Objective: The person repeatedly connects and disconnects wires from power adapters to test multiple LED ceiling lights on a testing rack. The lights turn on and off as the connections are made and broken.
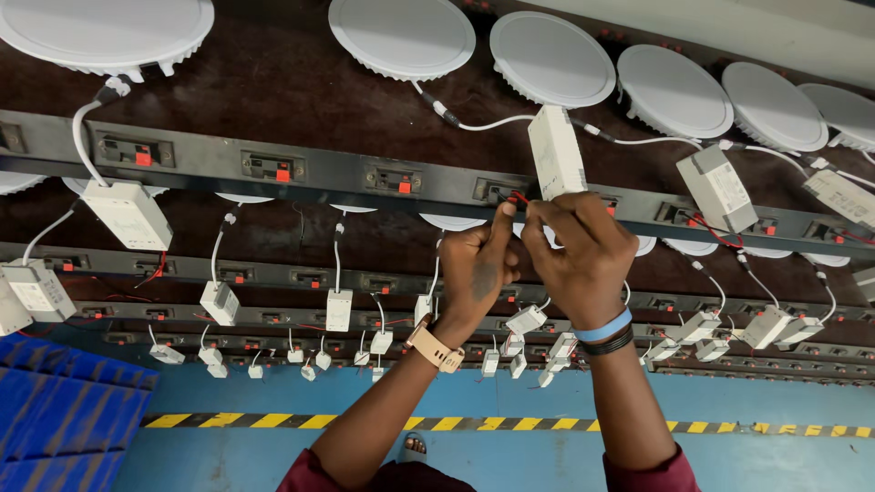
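While your left hand [478,264] and right hand [579,260] meet, fingers pinched shut on thin red wires [518,197] at a socket [497,190] in the dark metal rail [319,173], a white rectangular driver box [555,152] stands just above — smooth plastic, pale label. Round white panel lights [551,56] line the rack beyond; a blue crate [64,410] sits lower left.

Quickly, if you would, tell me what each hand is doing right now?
Left hand: fingers pinched at the red wire by the rail socket.
Right hand: closed, touching the white driver box; grip cannot be told.
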Motion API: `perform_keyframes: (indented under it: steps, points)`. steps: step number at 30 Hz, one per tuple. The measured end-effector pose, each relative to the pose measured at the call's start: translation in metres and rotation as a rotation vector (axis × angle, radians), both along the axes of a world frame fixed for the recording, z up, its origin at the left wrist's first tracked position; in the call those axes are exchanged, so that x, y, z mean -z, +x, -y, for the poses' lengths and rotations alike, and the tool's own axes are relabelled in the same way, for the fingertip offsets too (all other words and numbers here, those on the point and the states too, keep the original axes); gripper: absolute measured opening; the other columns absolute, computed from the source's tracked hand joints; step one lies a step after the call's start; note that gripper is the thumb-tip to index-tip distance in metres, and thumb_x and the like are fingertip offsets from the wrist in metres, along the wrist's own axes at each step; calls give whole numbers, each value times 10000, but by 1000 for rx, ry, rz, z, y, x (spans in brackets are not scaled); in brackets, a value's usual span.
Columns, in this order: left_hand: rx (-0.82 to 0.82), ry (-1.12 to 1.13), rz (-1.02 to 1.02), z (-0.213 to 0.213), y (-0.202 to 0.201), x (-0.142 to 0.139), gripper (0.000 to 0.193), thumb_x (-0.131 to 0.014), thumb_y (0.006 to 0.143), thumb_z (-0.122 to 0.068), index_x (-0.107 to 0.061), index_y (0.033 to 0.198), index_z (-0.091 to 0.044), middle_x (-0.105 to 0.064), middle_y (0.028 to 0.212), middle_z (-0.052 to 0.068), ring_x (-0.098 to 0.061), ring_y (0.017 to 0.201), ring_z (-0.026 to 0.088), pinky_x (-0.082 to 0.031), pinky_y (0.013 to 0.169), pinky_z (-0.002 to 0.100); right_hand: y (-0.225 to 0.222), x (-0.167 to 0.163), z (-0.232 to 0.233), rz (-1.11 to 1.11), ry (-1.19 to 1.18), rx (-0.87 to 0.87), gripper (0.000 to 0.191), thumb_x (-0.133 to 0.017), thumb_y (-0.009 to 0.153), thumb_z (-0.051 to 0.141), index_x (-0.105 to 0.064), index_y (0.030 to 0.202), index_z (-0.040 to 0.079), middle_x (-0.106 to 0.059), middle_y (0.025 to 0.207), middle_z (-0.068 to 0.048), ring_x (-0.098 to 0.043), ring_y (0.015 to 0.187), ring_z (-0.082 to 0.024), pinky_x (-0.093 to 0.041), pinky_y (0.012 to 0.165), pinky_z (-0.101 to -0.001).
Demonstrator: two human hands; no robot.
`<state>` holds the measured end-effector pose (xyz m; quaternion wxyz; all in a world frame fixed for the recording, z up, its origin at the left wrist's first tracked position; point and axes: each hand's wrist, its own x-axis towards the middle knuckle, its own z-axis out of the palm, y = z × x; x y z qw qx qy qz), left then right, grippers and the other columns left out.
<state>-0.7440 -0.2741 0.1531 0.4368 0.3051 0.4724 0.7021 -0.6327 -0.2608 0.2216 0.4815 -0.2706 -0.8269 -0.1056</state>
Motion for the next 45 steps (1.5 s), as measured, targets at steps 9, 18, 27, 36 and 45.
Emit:
perform_keyframes:
  steps: [9,18,27,36,45]
  points:
    - [-4,30,-24,2,1,-2,610,-650,979,-430,-666,577,29,-595,483,51,-574,387,98,-454,373,252,4,2,-1,19,16,2,130,-830,860,-3,-761,964,35,-662,921,-61,-675,734,-202,-522,624,-322]
    - [-175,102,-22,49,-33,8,504,-648,1001,-387,-674,693,11,-607,533,28,-566,465,73,-410,440,228,-21,-31,32,13,-8,24,201,-846,849,-23,-764,1028,20,-628,1236,-112,-630,786,-192,-521,673,-307]
    - [-1064,250,-691,135,-233,38,541,-770,951,-182,-485,1316,99,-497,1266,219,-533,1082,270,-494,851,353,-161,-60,80,217,-24,-473,129,-768,925,-34,-733,1025,40,-699,1133,-76,-704,1005,-264,-570,808,-357]
    - [-231,-23,-364,179,-305,37,550,-846,837,-183,-643,1294,48,-743,891,131,-551,588,114,-447,498,255,-377,-88,-35,779,10,-246,404,-831,783,384,-742,856,-4,-700,887,-261,-684,862,-446,-539,781,-513]
    - [66,187,-120,209,-332,-50,614,-726,906,-71,-530,1481,23,-724,967,81,-612,559,88,-529,496,233,-350,-35,-104,872,297,70,88,-701,823,138,-752,765,96,-735,826,-169,-734,783,-333,-576,700,-443]
